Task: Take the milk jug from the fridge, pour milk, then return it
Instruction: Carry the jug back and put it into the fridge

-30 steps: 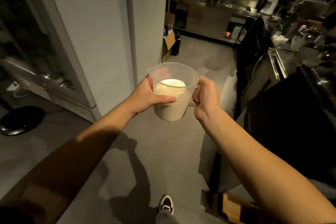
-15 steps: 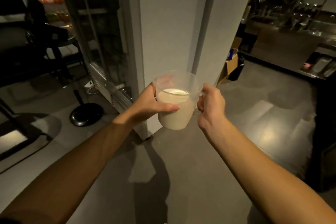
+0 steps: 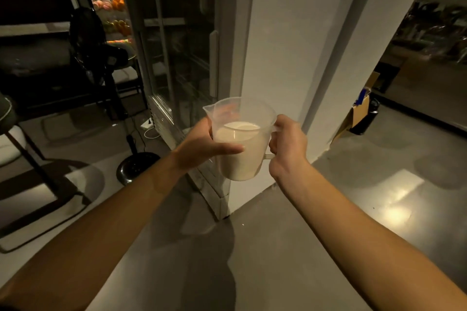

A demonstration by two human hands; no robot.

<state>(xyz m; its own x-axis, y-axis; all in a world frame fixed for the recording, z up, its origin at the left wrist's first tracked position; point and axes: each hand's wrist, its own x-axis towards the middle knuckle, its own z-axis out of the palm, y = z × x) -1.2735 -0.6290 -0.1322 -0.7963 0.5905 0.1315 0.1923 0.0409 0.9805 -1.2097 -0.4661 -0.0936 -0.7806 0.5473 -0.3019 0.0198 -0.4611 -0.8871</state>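
A clear plastic milk jug (image 3: 242, 156), more than half full of milk, is held upright at chest height in front of me. My right hand (image 3: 288, 146) grips its handle on the right side. My left hand (image 3: 202, 146) wraps around the jug's left wall, thumb across the front. Its spout points up and to the left. Just behind the jug stands the glass-door fridge (image 3: 182, 45) with its door shut and a vertical handle (image 3: 213, 63) on the right edge.
A white pillar (image 3: 290, 45) rises right of the fridge. A black fan on a round base (image 3: 136, 166) and a dark chair (image 3: 30, 134) stand to the left. A cardboard box (image 3: 358, 113) sits on the floor at the right.
The view has swung left and nearer the fridge, whose glass door and handle now fill the space behind the jug. Both hands keep the same hold on the jug.
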